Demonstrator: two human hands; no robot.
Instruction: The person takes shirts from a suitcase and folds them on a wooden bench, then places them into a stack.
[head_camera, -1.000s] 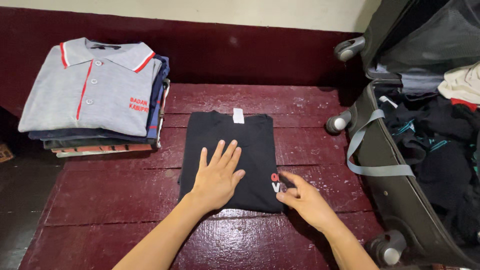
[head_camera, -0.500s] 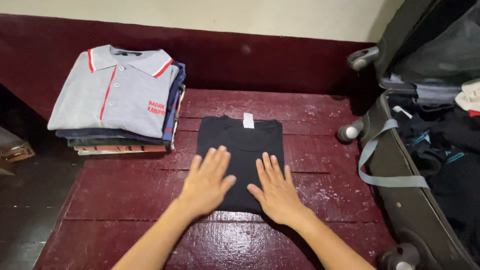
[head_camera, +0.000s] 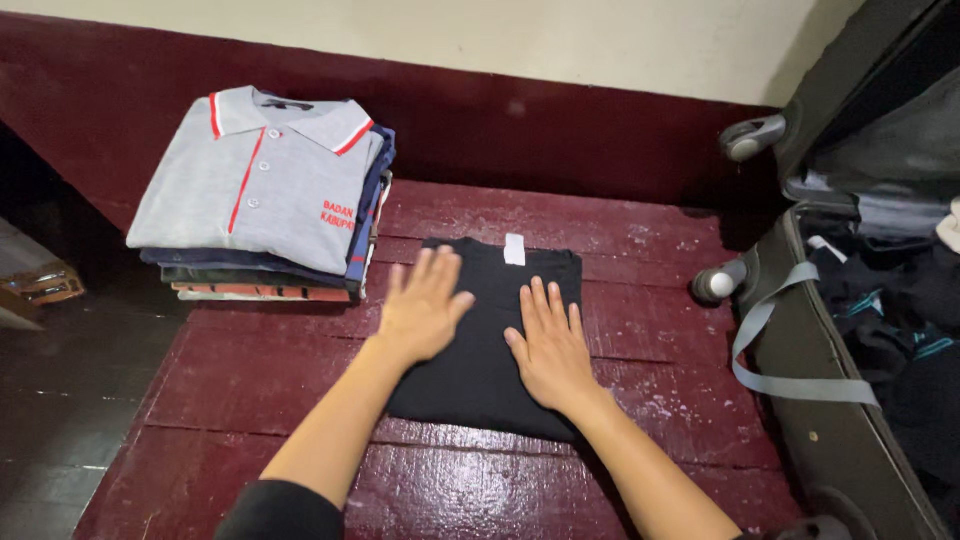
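A folded black T-shirt (head_camera: 478, 365) with a white neck label lies flat on a dark red wooden platform (head_camera: 250, 380). My left hand (head_camera: 424, 305) rests palm down on the shirt's left edge, fingers spread. Flat on the shirt's right half lies my right hand (head_camera: 548, 345), fingers apart. Neither hand holds anything. To the left stands a stack of folded clothes (head_camera: 262, 200) topped by a grey polo shirt with red trim.
An open dark suitcase (head_camera: 850, 420) full of clothes stands at the right, its wheels and a grey strap (head_camera: 775, 360) facing the platform. A dark red wall band runs behind. The floor at the left is dark, with a small box (head_camera: 40, 280) there.
My right hand has left the shirt's lower right corner and now lies flat on the shirt. Both hands have slid up the shirt. The view has shifted.
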